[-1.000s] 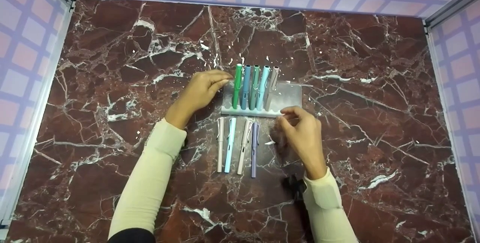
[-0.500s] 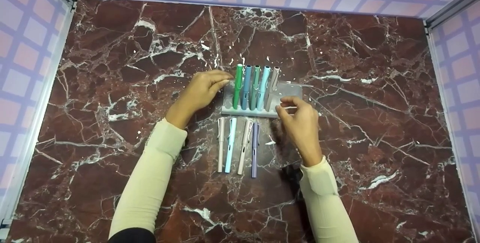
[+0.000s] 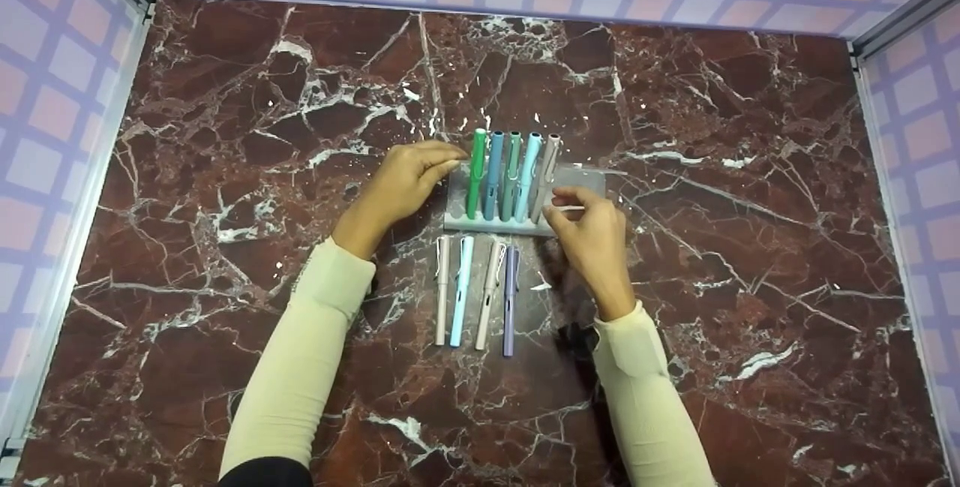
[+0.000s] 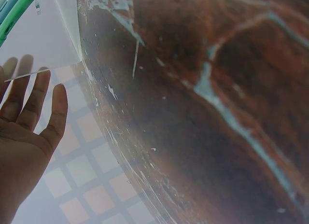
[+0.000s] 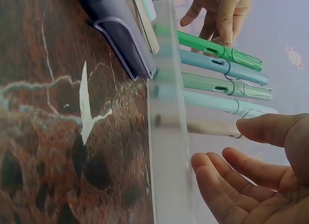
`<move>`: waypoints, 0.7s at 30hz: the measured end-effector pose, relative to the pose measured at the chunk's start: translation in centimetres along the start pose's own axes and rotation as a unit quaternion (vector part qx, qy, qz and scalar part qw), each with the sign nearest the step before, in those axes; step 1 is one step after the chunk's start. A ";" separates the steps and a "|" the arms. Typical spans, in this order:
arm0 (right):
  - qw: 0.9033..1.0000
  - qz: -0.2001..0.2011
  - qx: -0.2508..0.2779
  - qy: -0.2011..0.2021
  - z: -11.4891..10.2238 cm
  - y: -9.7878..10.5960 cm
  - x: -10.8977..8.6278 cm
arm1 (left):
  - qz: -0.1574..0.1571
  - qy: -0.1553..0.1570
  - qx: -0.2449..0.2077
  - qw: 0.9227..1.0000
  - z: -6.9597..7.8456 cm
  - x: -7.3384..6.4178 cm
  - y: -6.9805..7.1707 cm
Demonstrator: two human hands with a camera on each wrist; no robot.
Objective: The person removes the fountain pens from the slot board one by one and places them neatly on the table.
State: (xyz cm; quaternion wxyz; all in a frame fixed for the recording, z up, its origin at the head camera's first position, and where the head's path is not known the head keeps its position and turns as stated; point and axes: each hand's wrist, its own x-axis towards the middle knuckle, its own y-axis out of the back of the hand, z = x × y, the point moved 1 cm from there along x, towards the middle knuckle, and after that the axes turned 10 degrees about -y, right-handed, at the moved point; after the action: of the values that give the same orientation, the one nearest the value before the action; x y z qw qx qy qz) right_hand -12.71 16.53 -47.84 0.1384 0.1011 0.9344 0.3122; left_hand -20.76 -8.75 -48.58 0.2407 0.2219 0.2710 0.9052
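standing pens block the rack midway; rightward, the tabletop is open.

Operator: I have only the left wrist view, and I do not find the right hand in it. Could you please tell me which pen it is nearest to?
Observer: The right hand is nearest to the grey-beige pen, the rightmost standing in the clear holder; I cannot tell if they touch.
Operator: Thank you. And how many pens stand in this holder? I see only some green and blue parts.
Observer: Five pens stand there in a row.
Operator: I understand. Are there also pens which lie on the table?
Observer: Yes, four pens lie in front of the holder, on the person's side.
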 end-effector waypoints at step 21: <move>1.000 -0.004 -0.031 0.002 0.0 -1.3 0.9 | -0.001 0.005 -0.008 1.000 0.0 0.0 0.0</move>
State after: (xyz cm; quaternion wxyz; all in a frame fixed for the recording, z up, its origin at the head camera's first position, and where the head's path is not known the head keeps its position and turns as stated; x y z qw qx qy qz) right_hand -13.65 15.74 -48.78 0.1405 0.0921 0.9250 0.3408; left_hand -20.78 -8.72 -48.63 0.2419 0.2150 0.2655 0.9082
